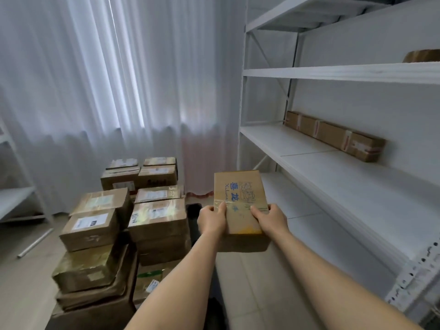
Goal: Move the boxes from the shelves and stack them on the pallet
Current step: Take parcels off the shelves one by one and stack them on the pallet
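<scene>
Now two hands, left hand (212, 219) and right hand (270, 219), grip one box (240, 201).

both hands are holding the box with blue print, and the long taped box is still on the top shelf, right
Not quite. Both hands, left and right, do hold the box with blue print, but the head view shows the long taped box on the middle shelf, not the top one.

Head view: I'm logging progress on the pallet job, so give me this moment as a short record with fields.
held item: cardboard box with blue print, level, carried in the air
left hand: grips the box's left edge
right hand: grips its right edge
stack: taped boxes piled at left; pallet itself hidden
shelves: white rack at right
left on shelves: long taped box on middle shelf; a brown item on the shelf above
</scene>
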